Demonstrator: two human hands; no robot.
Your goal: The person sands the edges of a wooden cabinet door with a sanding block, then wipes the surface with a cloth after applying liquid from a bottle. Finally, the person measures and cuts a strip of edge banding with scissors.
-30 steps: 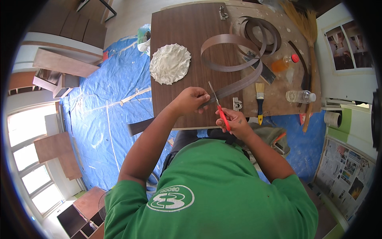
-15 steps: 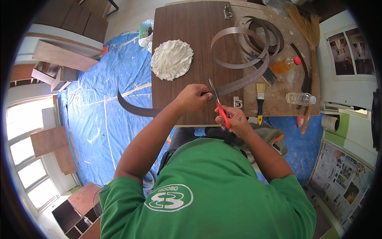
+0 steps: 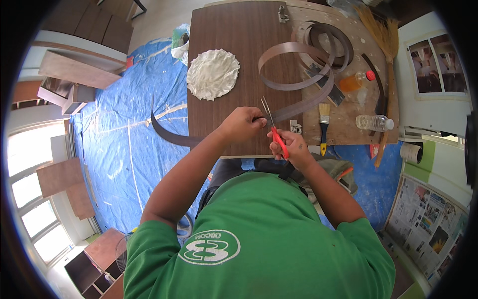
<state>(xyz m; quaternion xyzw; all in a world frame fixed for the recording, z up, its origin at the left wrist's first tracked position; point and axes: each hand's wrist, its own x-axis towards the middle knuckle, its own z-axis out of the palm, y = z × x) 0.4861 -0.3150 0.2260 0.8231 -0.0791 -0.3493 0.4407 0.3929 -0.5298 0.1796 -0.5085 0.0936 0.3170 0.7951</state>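
Note:
My left hand [image 3: 244, 123] is closed over a long, brown edge-banding strip [image 3: 298, 108], pinching it near the front of a dark wood-grain panel [image 3: 249, 60]. One end of the strip droops past the panel's left side; the other runs right into loose loops and a coil [image 3: 351, 40]. Red-handled scissors [image 3: 280, 143] sit in my right hand [image 3: 296, 149], close to my left fingertips. Their blades point away from me, slightly parted, and cross the strip. Whether they have cut into it is too small to tell.
A crumpled whitish round cloth [image 3: 213, 74] lies on the panel, left of the loops. Toward the right are a paintbrush [image 3: 324, 124], an orange-filled bottle [image 3: 352, 81], a clear bottle [image 3: 371, 122] and a straw broom [image 3: 388, 45]. Metal hinges [image 3: 296, 126] are fixed along the panel. Blue sheeting [image 3: 119, 149] covers the floor.
The scissor blades have parted a little. The strip's loose loop has shifted left, and its drooping left end has swung slightly. Both hands remain nearly in place.

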